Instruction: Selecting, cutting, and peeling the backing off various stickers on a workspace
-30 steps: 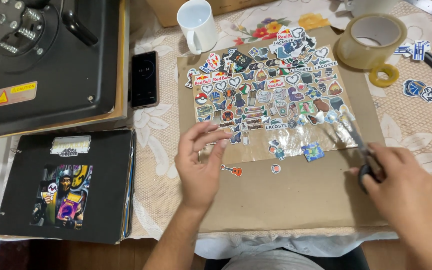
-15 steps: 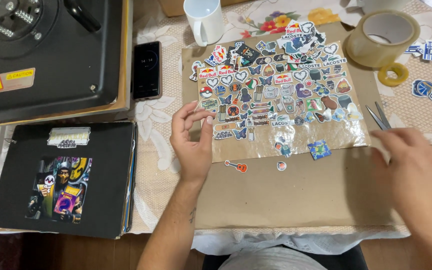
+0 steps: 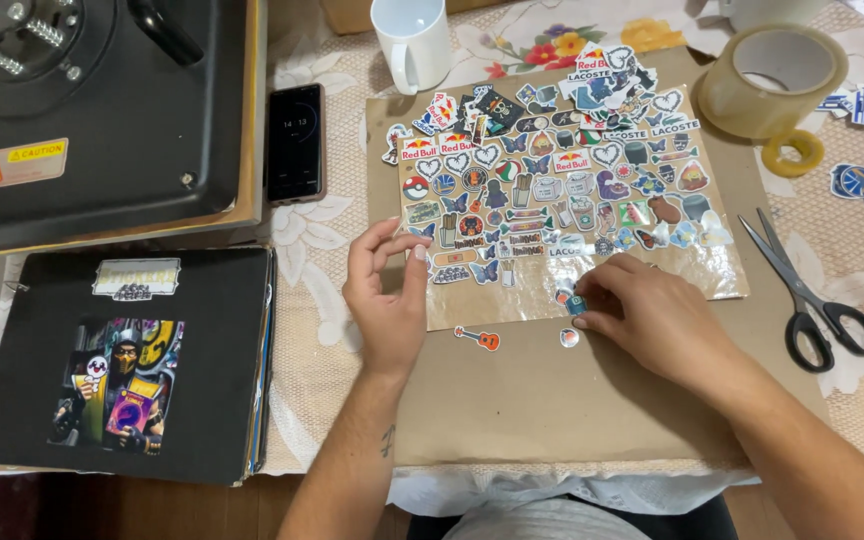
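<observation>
Two hands are at work on the brown board [image 3: 552, 400]: the clear sticker sheet [image 3: 552, 200] is steadied at its lower left edge by the open left hand [image 3: 387, 290], while a small blue sticker [image 3: 576, 303] at the sheet's lower edge is pinched by the right hand [image 3: 642, 315]. Careful lifting seems required next.

A glossy clear plastic sheet [image 3: 592, 290] is seen on matt brown cardboard [image 3: 552, 400]; lace cloth [image 3: 322, 260] covers the bench, and black-handled metal scissors [image 3: 802, 285] lie right.
</observation>
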